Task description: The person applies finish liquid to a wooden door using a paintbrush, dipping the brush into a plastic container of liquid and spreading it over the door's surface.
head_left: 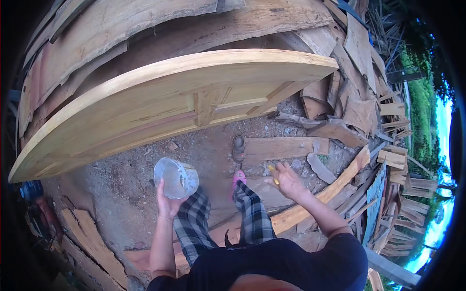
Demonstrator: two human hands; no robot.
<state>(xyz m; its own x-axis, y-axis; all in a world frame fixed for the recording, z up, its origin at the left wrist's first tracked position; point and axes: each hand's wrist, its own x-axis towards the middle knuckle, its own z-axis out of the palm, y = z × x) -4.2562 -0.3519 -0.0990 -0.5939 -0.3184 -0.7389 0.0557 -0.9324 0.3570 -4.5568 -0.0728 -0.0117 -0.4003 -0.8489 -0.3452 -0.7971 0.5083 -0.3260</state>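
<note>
A whitish, translucent plastic tub (pixel 188 177) with smears on its wall is in my left hand (pixel 168 204), whose fingers curl round its side. It is held in front of my left leg, and its mouth faces up toward me. My right hand (pixel 288 184) is closed on a small yellow object (pixel 276 181) that shows between the fingers; its kind I cannot make out. Ahead of both hands, a wooden panelled door (pixel 165 104) stands on its long edge, its framed panels facing me. Neither hand touches the door.
Large rough planks (pixel 194 29) are stacked behind the door. A loose dark shoe (pixel 238 148) lies by a flat board (pixel 281 149) on the dirt ground (pixel 116 194). Scrap wood (pixel 349 121) piles up on the right. Split boards (pixel 92 237) lie at lower left, near a red-and-blue machine (pixel 41 203).
</note>
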